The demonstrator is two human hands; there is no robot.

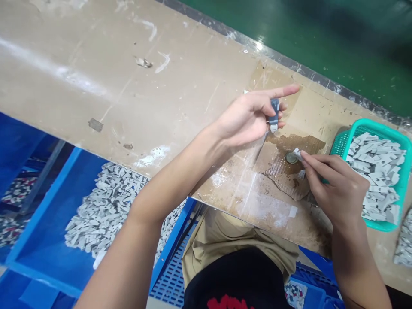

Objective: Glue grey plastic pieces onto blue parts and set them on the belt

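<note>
My left hand (254, 113) is turned palm up over the table, its index finger stretched out and its thumb and other fingers closed on a dark grey part (274, 113) with a pale lower end. To the right, my right hand (334, 184) pinches a small white piece (298, 153) between thumb and fingertips. That piece is at the edge of a small round dish (291, 158) that looks to hold clear liquid. Under the dish lies a torn, wet-looking brown cardboard sheet (283, 171).
A green basket (337, 146) of pale grey pieces stands at the right of the worn table (180, 103). Below left, a blue bin (41, 240) holds many similar pieces. A bag of pieces (406, 240) lies at the right edge.
</note>
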